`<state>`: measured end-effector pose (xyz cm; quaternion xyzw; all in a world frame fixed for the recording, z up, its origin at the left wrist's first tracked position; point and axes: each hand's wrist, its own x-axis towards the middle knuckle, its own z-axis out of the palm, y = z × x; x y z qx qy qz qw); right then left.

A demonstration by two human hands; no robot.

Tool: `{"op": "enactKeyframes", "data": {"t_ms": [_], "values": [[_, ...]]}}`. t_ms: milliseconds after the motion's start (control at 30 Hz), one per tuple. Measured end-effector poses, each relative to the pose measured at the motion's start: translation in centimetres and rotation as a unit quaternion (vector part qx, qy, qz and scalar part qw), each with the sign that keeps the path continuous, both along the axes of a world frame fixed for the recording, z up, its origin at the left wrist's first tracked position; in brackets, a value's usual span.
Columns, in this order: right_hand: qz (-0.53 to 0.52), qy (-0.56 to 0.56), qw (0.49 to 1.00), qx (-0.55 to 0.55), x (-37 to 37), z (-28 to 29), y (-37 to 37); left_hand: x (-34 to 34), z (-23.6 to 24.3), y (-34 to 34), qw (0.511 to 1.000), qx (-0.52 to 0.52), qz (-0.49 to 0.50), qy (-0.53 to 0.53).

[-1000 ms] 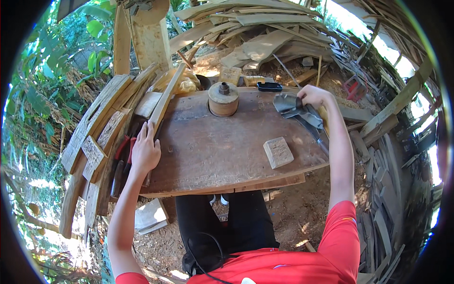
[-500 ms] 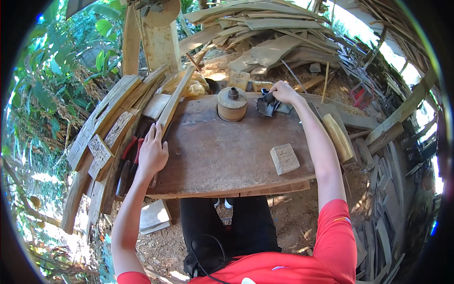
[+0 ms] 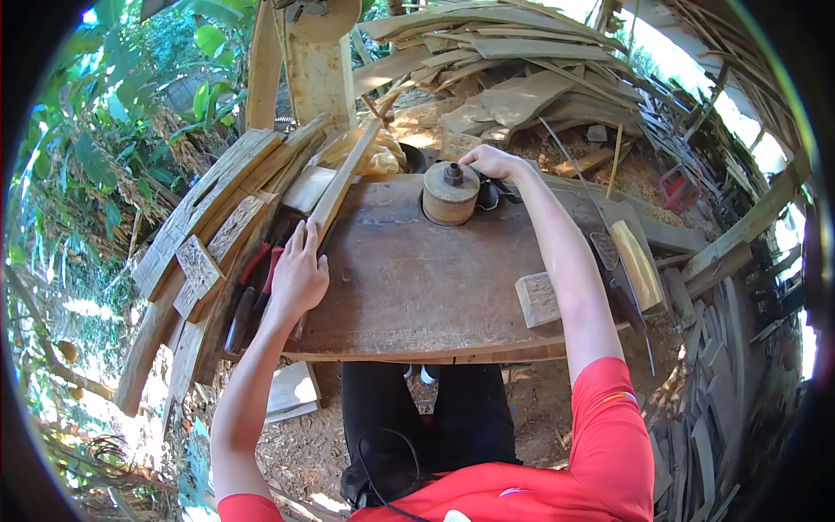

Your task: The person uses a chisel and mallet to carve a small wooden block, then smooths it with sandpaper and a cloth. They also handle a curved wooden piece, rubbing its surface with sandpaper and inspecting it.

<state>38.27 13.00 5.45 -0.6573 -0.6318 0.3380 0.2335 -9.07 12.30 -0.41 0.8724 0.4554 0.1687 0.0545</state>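
In the head view, your left hand (image 3: 300,271) lies at the left side of the wooden table (image 3: 409,287), palm down and flat, its fingers stretched out and fairly close together. The fingertips overlap the near end of a long wooden strip (image 3: 346,178), which slants away from you. Just left of that hand are red handles (image 3: 252,264) and a dark-handled tool (image 3: 242,320), beside a stack of weathered boards (image 3: 204,217).

Your right hand (image 3: 492,163) reaches to the far side of the table, fingers bent, just behind and to the right of a round wooden cylinder (image 3: 449,207). The cylinder stands upright on the table, with a dark metal stub (image 3: 453,174) on its top. A dark grey piece (image 3: 490,195) shows below your right hand, right beside the cylinder; the hand covers part of it, so you cannot tell whether your fingers grip it.

A pale wooden block (image 3: 537,301) sits on the table to the left of your right forearm, which hides some of it. On the forearm's other side lies a yellowish length of wood (image 3: 636,264). Beyond the table rises a pile of thin boards (image 3: 522,96).
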Motion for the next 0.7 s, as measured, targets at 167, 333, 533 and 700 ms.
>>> {"op": "enactKeyframes", "data": {"t_ms": [167, 333, 533, 700], "values": [[-0.055, -0.008, 0.996, 0.068, -2.7, 4.4, 2.1, -0.4, 0.5, -0.4, 1.000, -0.018, 0.008, -0.001], [0.125, -0.089, 0.980, 0.130, -9.7, 10.0, 4.9, -0.8, 0.7, -0.5, 1.000, -0.025, 0.007, -0.008], [0.221, -0.124, 0.935, 0.248, -22.8, 8.4, 7.3, -1.1, -0.3, -0.2, 1.000, 0.017, -0.005, -0.007], [0.215, -0.264, 0.902, 0.266, -27.0, 6.3, 6.9, 1.0, 0.4, -0.2, 0.999, -0.008, -0.043, -0.026]]}}
